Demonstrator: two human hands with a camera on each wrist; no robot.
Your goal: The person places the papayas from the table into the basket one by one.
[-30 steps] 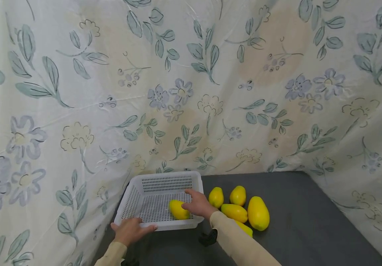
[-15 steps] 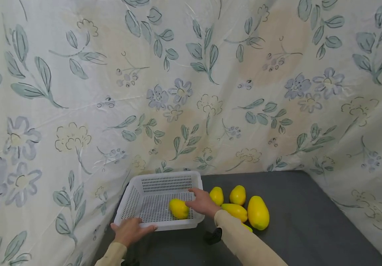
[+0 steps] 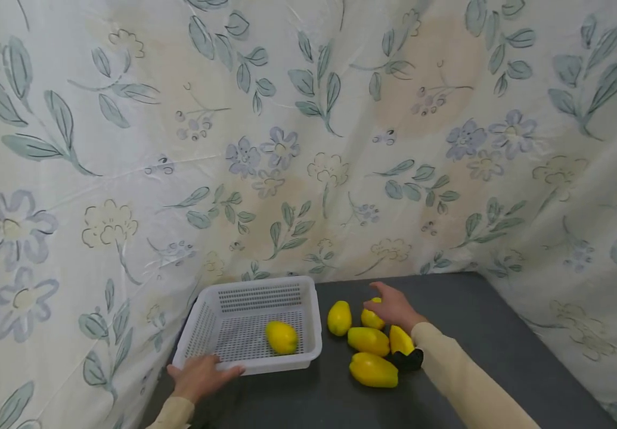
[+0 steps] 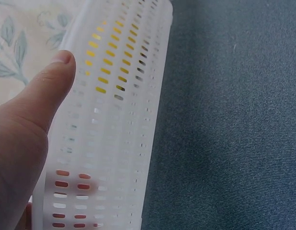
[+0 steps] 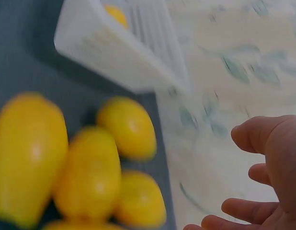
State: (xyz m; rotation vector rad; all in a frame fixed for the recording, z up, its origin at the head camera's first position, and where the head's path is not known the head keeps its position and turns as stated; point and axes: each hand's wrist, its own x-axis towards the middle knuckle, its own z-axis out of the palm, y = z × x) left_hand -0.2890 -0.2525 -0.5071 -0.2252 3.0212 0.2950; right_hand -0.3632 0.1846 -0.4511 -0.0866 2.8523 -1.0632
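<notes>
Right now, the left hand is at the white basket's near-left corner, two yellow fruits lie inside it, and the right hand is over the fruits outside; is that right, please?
Not quite: the head view shows one yellow fruit inside the white basket, not two. The left hand is at its near-left corner and the right hand over the fruits outside, as you say.

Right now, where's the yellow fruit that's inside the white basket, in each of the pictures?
Head: the yellow fruit is low, just left of centre, in the right half of the white basket.
Left wrist: upper left of centre, yellow bits glimpsed through the basket's side.
Right wrist: top edge, left of centre, partly hidden.
Shared landmark: the white basket.
</notes>
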